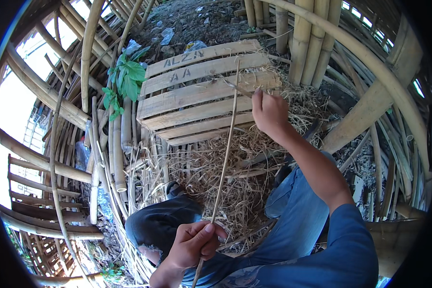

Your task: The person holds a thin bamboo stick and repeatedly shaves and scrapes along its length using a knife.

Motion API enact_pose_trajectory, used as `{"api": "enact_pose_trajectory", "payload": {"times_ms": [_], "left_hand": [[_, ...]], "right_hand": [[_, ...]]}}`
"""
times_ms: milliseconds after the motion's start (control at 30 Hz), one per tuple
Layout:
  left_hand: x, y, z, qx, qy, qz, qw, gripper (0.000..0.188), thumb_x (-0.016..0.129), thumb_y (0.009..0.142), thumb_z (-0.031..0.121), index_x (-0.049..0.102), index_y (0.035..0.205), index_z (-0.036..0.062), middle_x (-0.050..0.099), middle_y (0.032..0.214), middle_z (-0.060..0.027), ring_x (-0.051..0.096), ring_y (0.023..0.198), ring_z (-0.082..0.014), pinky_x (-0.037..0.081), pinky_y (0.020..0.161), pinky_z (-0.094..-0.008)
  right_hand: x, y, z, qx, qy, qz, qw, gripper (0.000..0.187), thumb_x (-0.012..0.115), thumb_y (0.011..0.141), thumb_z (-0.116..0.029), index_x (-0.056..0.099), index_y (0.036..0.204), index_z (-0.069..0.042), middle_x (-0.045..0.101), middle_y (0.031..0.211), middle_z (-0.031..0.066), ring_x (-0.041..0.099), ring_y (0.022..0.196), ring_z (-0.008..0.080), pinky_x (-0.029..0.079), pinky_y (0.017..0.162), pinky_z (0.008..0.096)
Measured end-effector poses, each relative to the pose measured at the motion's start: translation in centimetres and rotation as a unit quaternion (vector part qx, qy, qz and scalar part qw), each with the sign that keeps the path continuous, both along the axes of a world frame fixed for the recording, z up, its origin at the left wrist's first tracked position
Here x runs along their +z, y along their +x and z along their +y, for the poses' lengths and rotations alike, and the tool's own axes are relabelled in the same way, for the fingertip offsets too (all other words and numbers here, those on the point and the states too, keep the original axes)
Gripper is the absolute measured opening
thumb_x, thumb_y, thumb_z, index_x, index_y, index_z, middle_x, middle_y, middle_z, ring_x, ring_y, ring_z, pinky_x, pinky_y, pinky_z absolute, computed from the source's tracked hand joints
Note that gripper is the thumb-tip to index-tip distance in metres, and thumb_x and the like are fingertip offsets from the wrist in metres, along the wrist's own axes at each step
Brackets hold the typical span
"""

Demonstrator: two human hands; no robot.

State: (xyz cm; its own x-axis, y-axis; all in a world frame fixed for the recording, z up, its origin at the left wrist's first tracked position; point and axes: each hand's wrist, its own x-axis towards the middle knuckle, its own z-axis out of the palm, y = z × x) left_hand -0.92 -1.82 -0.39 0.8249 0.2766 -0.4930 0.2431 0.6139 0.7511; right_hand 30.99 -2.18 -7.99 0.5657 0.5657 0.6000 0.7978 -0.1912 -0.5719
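My left hand [192,244] is closed, thumb on top, round a long thin bamboo strip [227,144]. The strip slants up and away from my lap, its far end lying over a slatted wooden crate [187,98]. Out to the right, my right hand [270,113] is closed on a small knife [240,89], with the handle hidden in the fist. The blade points left and reaches the strip near its far end; whether it touches, I cannot tell.
Curled bamboo shavings [235,192] cover the ground between my legs. Bamboo poles [305,45] stand at the far right, and more poles and rails enclose the left. A leafy green plant [128,79] grows beside the crate. Near my right knee, a dark blade [312,130] lies among the shavings.
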Motion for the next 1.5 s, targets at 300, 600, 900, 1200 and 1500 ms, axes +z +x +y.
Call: {"api": "enact_pose_trajectory", "payload": {"times_ms": [300, 600, 900, 1200, 1500], "left_hand": [[-0.3, -0.4, 0.3, -0.036, -0.015, -0.001, 0.999, 0.035, 0.04, 0.101, 0.022, 0.059, 0.099, -0.0076, 0.041, 0.053, 0.0007, 0.034, 0.045, -0.0066, 0.029, 0.044, -0.0224], [-0.5, 0.2, 0.3, -0.016, 0.071, 0.04, 0.997, 0.034, 0.04, 0.101, 0.02, 0.06, 0.1, -0.0075, 0.04, 0.053, 0.0013, 0.035, 0.046, -0.0058, 0.029, 0.044, -0.0219], [-0.8, -0.3, -0.2, -0.047, 0.116, 0.032, 0.992, 0.032, 0.041, 0.101, 0.019, 0.06, 0.101, -0.0067, 0.042, 0.054, 0.0013, 0.036, 0.046, -0.0052, 0.029, 0.044, -0.0218], [-0.7, 0.1, -0.9, 0.0, 0.264, 0.051, 0.963, 0.03, 0.042, 0.099, 0.013, 0.062, 0.092, -0.0083, 0.045, 0.05, 0.0011, 0.036, 0.043, -0.0033, 0.027, 0.04, -0.0203], [-1.1, 0.2, -1.0, 0.003, 0.372, 0.029, 0.928, 0.023, 0.045, 0.097, 0.007, 0.061, 0.091, -0.0084, 0.043, 0.051, 0.0045, 0.035, 0.045, -0.0011, 0.026, 0.042, -0.0197]], "right_hand": [[0.8, 2.8, -0.9, -0.073, 0.067, -0.088, 0.991, 0.045, 0.038, 0.094, -0.015, 0.055, 0.053, -0.009, 0.041, 0.035, 0.001, 0.035, 0.024, 0.0111, 0.024, 0.024, 0.0301], [0.6, -1.4, -0.9, 0.034, 0.043, -0.092, 0.994, 0.045, 0.04, 0.093, -0.015, 0.052, 0.05, -0.008, 0.039, 0.034, 0.0032, 0.038, 0.025, 0.0166, 0.03, 0.028, 0.0326], [0.6, -0.6, -0.9, -0.026, 0.037, -0.077, 0.996, 0.041, 0.042, 0.091, -0.015, 0.054, 0.053, -0.007, 0.039, 0.034, 0.003, 0.039, 0.025, 0.0145, 0.031, 0.028, 0.0325], [1.1, -2.1, -1.4, 0.029, -0.023, -0.058, 0.998, 0.043, 0.042, 0.092, -0.015, 0.055, 0.052, -0.006, 0.043, 0.035, 0.0063, 0.043, 0.027, 0.0168, 0.033, 0.028, 0.033], [-0.5, -2.5, -0.4, 0.091, -0.01, -0.039, 0.995, 0.044, 0.04, 0.093, -0.015, 0.053, 0.051, -0.008, 0.037, 0.033, 0.0018, 0.036, 0.025, 0.0138, 0.029, 0.027, 0.0321]]}}
